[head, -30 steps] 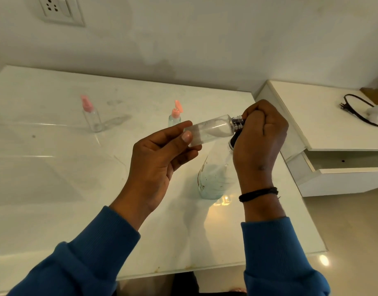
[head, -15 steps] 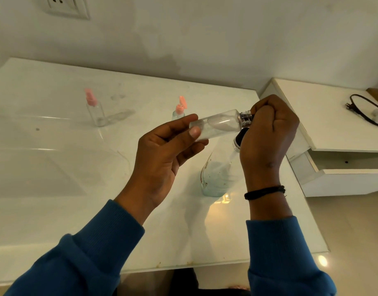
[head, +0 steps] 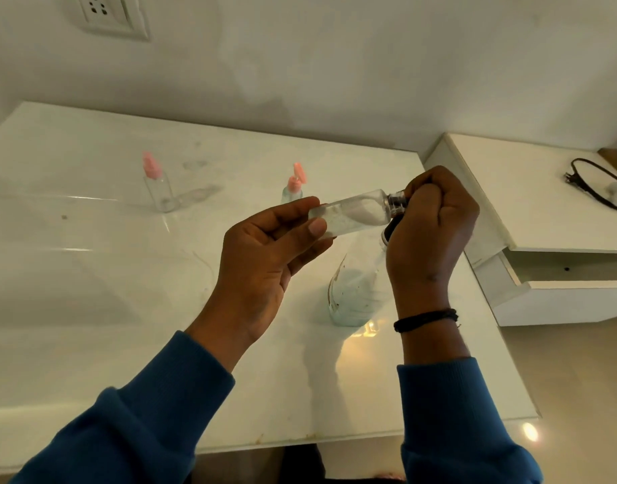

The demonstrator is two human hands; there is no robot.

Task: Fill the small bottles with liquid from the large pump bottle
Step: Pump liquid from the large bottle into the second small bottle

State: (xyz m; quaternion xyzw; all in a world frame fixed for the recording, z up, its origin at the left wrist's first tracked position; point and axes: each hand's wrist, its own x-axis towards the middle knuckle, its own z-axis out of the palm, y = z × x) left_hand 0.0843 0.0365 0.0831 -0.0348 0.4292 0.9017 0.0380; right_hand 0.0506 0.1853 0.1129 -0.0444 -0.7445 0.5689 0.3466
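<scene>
Pinching the base end of a small clear bottle [head: 352, 213] between thumb and fingertips, the left hand [head: 265, 253] holds it nearly on its side in the air. The right hand [head: 430, 221] is curled tight around something at the bottle's dark threaded neck; whether that is a cap or a nozzle is hidden inside the fist. Directly under the small bottle stands the large bottle [head: 355, 291], upright on the white table [head: 90, 291], its top hidden behind the right hand.

Risks, as I judge them: the small bottle lies close to level with liquid inside, so if the neck is open it could spill over the fingers. The left hand's hold is only a light pinch on smooth plastic, so a strong twist from the right hand could spin the bottle loose. The right wrist hangs just above the large bottle and could knock it over.

The small bottle is a see-through, smooth cylinder, partly filled with pale liquid. The large bottle is clear with sloped shoulders and greenish contents low down. Beyond the small bottle, further back on the glossy table, stand two more small bottles with pink tops, one [head: 294, 190] near, one [head: 157, 186] well to its left.
</scene>
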